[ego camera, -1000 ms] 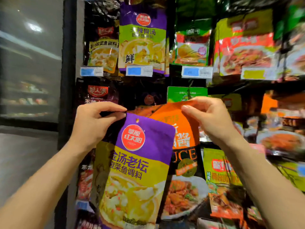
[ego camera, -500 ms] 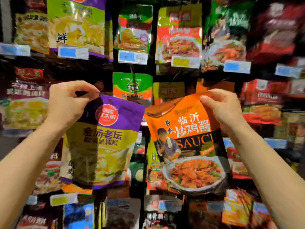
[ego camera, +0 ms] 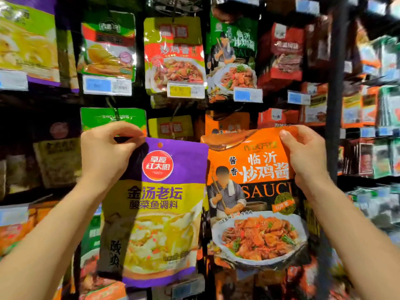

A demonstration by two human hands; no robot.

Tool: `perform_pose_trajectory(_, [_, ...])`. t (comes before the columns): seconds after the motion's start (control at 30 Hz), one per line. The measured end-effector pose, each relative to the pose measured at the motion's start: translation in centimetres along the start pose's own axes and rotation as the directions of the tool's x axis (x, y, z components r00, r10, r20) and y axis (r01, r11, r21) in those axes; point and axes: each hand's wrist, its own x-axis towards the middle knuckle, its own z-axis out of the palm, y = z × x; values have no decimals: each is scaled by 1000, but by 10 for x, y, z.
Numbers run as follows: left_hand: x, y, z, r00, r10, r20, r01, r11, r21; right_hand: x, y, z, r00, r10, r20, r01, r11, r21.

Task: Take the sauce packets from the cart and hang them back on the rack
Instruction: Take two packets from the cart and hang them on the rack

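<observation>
Before the rack (ego camera: 333, 83), left hand (ego camera: 104, 156) pinches a glossy purple pouch (ego camera: 160, 213), right hand (ego camera: 307, 156) a crinkled orange pouch (ego camera: 255, 204).

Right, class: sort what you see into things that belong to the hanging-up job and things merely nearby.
Job:
- purple and yellow packet, pinched by the left hand
- orange sauce packet, gripped by the right hand

Nearby:
- hanging green packet
- yellow price tag
- blue price tag
</observation>
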Motion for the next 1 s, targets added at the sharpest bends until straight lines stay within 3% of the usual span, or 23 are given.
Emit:
perform_pose_trajectory(0.17, [11, 5, 40, 999, 14, 45, -9, 995, -100, 21, -9, -27, 992, 77, -96, -80, 996, -29])
perform_pose_trajectory(0.37, [20, 4, 86, 999, -53, -1, 53, 991, -124, 66, 10, -32, 976, 191, -103, -181, 978, 99])
perform_pose_trajectory(0.6, [32, 15, 118, 994, -14, -108, 20, 998, 52, 142, 67, 5, 960, 260, 103, -279, 924, 263])
perform_pose_trajectory(0.8, [34, 31, 122, 981, -26, -194, 70, 972, 223, 188, 116, 50, 866, 355, 352, -472, 813, 341])
perform_pose_trajectory(0.9, [37, 40, 117, 985, -30, -173, 79, 955, 285, 203, 123, 66, 845, 375, 382, -519, 748, 414])
perform_pose_trajectory(1.0, [39, 49, 115, 991, -4, -134, 48, 943, 329, 218, 126, 74, 887, 331, 321, -447, 787, 425])
